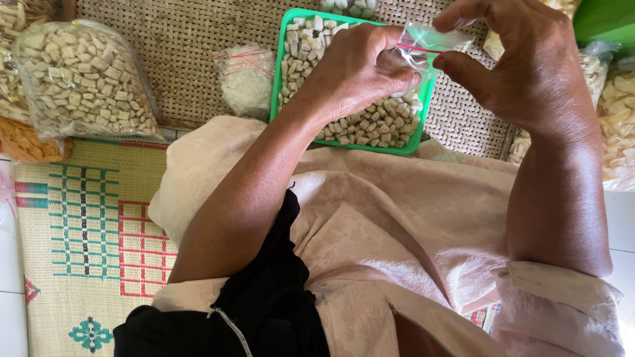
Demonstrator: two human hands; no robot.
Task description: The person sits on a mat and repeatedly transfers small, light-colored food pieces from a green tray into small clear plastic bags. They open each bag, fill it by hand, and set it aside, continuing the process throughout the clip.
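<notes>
Counting what lies before us, we find one green tray (283, 39) heaped with small pale cut pieces (370, 122), one large sealed clear bag of the same pieces (83, 79) at the left, one small clear bag of white grains (246, 79) just beside the tray, and one small empty zip bag (423, 46) with a red seal strip. Our left hand (360, 69) is curled, its fingers pinching one side of the zip bag's mouth above the tray. Our right hand (522, 59) is partly closed, thumb and forefinger pinching the other side, so the bag hangs between both hands. More bags of pale snacks (618, 125) sit at the right edge. All of this rests on a woven mat (192, 39); a patterned mat (86, 231) lies nearer. Our forearms hide part of the tray.
</notes>
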